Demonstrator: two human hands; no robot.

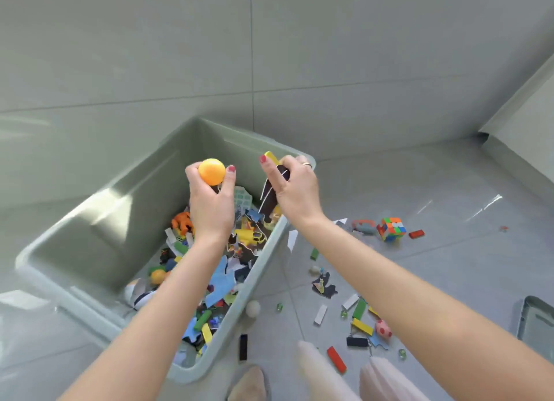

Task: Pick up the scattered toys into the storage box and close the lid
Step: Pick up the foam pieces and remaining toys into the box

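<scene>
The grey-green storage box point(90, 220) stands open on the floor, its bottom covered with several small toys and puzzle pieces. Above it, my left hand point(211, 202) grips an orange ball point(212, 171) between fingers and thumb. My right hand point(295, 187) hovers over the box's far right corner, holding a yellow block point(272, 157) and a dark puzzle piece point(271, 198). Scattered on the floor to the right lie a colour cube point(391, 229), a red block point(336, 359), a pink spotted ball point(383, 328) and several blocks, marbles and puzzle pieces.
A grey lid point(536, 322) lies at the right edge of the floor. A white ball point(253, 307) rests against the box's right wall. My feet point(248, 384) stand just in front of the box. A wall corner point(485, 136) rises at the upper right.
</scene>
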